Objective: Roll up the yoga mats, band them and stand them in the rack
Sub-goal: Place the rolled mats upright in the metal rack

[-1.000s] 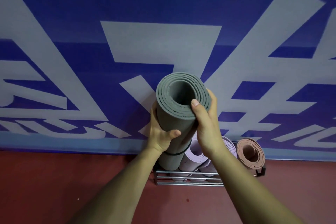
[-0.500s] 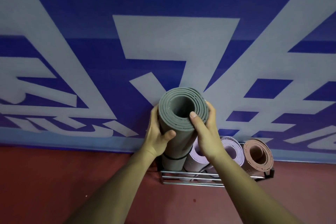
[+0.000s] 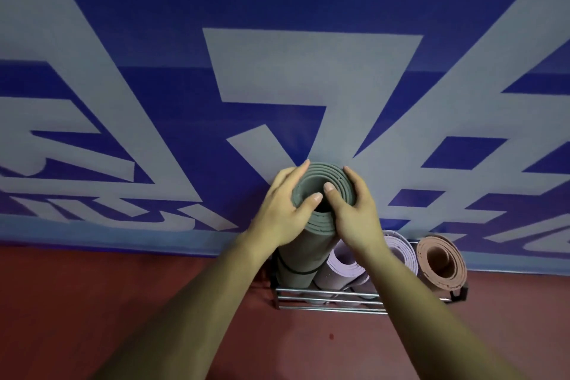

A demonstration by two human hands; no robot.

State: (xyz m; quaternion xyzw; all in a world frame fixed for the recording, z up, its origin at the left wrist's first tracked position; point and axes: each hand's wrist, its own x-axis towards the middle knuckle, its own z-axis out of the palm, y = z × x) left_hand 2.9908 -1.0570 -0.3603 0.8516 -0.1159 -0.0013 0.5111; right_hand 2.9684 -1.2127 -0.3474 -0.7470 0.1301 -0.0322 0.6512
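Observation:
A rolled grey-green yoga mat point(image 3: 303, 251) stands upright at the left end of the metal rack point(image 3: 327, 302), with a black band round its lower part. My left hand point(image 3: 285, 210) cups the left side of its top end, thumb laid over the rim. My right hand point(image 3: 354, 210) cups the right side, thumb over the rim too. Two rolled lilac mats point(image 3: 342, 268) stand beside it, and a rolled pink mat point(image 3: 441, 262) stands at the rack's right end.
The rack sits on a red floor point(image 3: 92, 302) against a blue wall banner point(image 3: 277, 86) with large pale lettering. Open floor lies left of the rack and in front of it.
The grey-green mat has gone down into the rack. Both hands slid up from its sides onto its top end, thumbs now over the rim.

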